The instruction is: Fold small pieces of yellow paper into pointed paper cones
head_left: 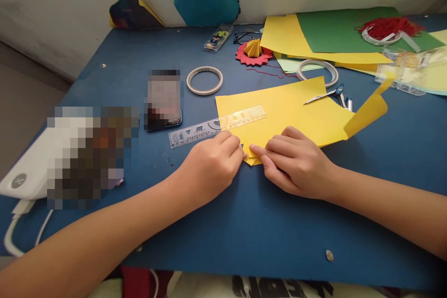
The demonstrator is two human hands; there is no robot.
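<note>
A small folded piece of yellow paper (255, 154) lies on the table between my two hands, at the near edge of a larger yellow sheet (279, 111). My left hand (213, 163) is closed, its fingertips pinched at the left side of the folded piece. From the right, my right hand (296, 163) presses the folded piece with its index fingertip, the thumb close below and the other fingers curled. A clear ruler (195, 132) lies just beyond my left hand, partly over the large sheet. Blue-handled scissors (323, 96) rest at the sheet's far right.
A tape roll (189, 81) and a phone (164, 102) lie at the back left. Another tape roll (335, 74), a red and yellow paper flower (253, 52) and green card (335, 32) are farther back. A white power bank (28, 172) with a cable sits left.
</note>
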